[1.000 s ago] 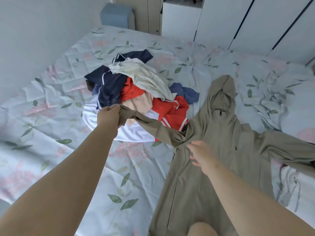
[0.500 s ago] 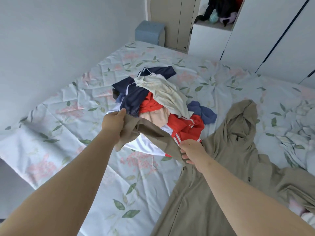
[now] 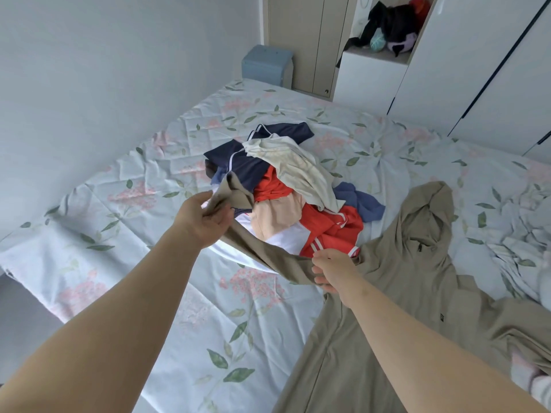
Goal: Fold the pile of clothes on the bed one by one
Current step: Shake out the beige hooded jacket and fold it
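Note:
A khaki hooded jacket lies spread on the bed, hood pointing away from me. Its left sleeve is stretched out to the left, over the edge of the clothes pile. My left hand grips the cuff end of that sleeve. My right hand pinches the same sleeve near the shoulder. The pile of navy, cream, red, peach, white and blue garments sits in the middle of the bed, just beyond both hands.
The bed has a pale floral sheet; its left edge drops off at lower left. A wall runs along the left. White wardrobes stand behind the bed. A crumpled quilt lies at right.
My left hand has drawn the sleeve further out to the left, and the cuff now flops above my fingers. My right hand stays near the shoulder. The camera has tilted up.

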Available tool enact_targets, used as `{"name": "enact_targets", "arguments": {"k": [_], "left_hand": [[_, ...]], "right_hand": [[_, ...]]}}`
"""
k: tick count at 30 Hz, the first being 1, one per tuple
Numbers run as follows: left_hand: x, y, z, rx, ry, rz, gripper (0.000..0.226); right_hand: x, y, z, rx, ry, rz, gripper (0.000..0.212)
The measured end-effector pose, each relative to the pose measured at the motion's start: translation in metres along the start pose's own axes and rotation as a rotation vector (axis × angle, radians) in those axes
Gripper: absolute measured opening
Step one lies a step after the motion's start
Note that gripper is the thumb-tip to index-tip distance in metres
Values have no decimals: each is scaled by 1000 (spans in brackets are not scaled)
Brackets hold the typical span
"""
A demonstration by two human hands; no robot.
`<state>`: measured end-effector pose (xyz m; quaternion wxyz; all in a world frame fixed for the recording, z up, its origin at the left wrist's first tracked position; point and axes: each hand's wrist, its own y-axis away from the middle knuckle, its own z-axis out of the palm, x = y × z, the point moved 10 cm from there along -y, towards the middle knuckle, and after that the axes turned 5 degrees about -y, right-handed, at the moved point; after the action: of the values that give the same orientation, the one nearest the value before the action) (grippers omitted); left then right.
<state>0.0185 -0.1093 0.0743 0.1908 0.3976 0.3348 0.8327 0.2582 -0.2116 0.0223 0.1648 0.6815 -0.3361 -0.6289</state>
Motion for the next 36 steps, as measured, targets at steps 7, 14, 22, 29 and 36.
{"name": "enact_targets", "arguments": {"k": [7, 14, 22, 29, 36], "left_hand": [[-40, 8, 9, -127, -333, -90, 27], [-75, 24, 30, -321, -876, -137, 24], [-127, 10, 62, -247, -983, -137, 12], [-254, 2, 90, -244, -1094, -296, 4], [-330, -38, 89, -112, -1182, -333, 6]], "right_hand": [[-23, 6, 46, -178, -240, 33, 30], [-46, 0, 40, -142, -303, -128, 19], [-19, 21, -139, 432, -411, -244, 27], [97, 84, -314, 1063, -294, -142, 22], [175, 31, -350, 991, -24, 117, 33]]}}
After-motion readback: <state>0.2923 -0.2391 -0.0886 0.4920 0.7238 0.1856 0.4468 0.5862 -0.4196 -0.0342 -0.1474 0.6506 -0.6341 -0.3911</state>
